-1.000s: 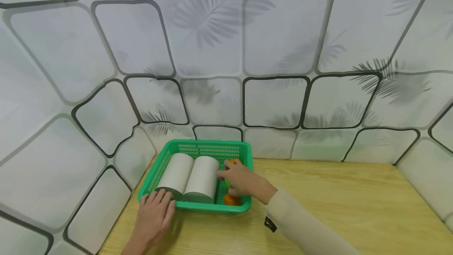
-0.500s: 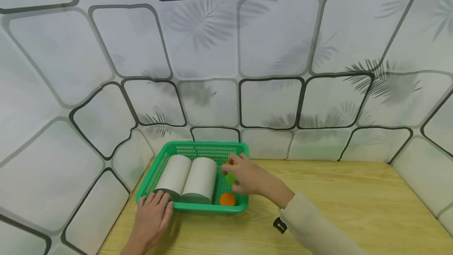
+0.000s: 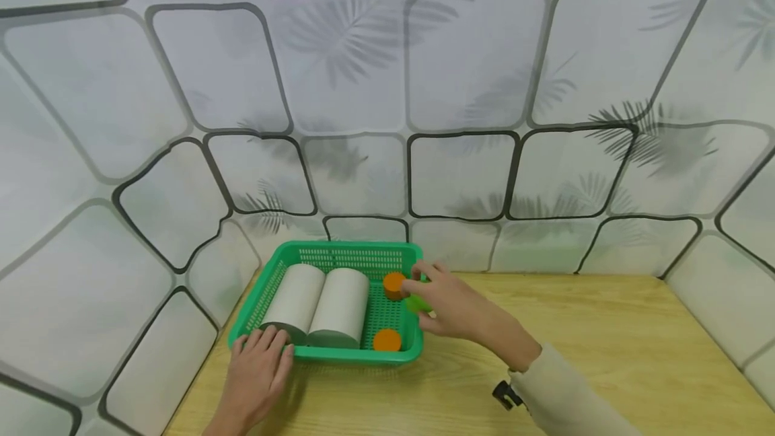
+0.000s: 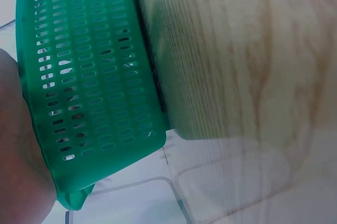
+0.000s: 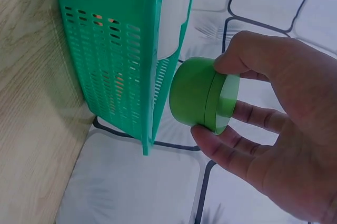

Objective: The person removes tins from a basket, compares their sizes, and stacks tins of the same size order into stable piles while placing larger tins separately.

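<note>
Green container: pinches it in right hand beside right rim of basket; curls left hand over near-left rim.

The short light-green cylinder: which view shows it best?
Right wrist view: the short light-green cylinder, held in the right hand, appears large, its side and seam visible. The head view shows a small, partly hidden patch; the left wrist view, none.

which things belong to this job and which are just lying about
Seemingly in use:
short green cylindrical container, pinched by the right hand
green perforated plastic basket, its rim touched by the left hand

Seemingly just lying in the basket:
two long white cylinders
two short orange cylinders
</note>
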### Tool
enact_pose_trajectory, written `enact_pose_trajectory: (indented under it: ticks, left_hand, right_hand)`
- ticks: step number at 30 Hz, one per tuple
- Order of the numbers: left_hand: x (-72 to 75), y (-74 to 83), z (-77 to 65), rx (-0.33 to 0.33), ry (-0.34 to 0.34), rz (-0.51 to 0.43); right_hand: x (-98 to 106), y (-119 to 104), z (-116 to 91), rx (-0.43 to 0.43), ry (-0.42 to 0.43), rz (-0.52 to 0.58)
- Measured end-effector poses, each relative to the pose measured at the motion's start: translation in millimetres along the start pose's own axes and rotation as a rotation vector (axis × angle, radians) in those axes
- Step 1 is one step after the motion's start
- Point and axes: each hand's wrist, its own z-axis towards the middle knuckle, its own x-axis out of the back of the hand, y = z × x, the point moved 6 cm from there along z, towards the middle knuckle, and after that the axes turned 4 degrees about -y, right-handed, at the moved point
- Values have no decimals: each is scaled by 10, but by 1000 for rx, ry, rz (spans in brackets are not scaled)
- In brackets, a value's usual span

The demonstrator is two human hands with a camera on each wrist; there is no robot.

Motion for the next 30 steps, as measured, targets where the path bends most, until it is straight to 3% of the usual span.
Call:
enact_pose_trajectory:
  ticks: [11, 19, 30]
  left_hand:
    - [7, 4, 8, 5, -4, 0]
    - [6, 13, 17, 14, -26, -5]
    - [19, 7, 11, 15, -15, -7]
  right_hand:
    - [7, 203, -304, -28, 64, 45]
    - [-18, 499, -495, -60, 103, 31]
    - [-66, 871, -586, -73, 122, 44]
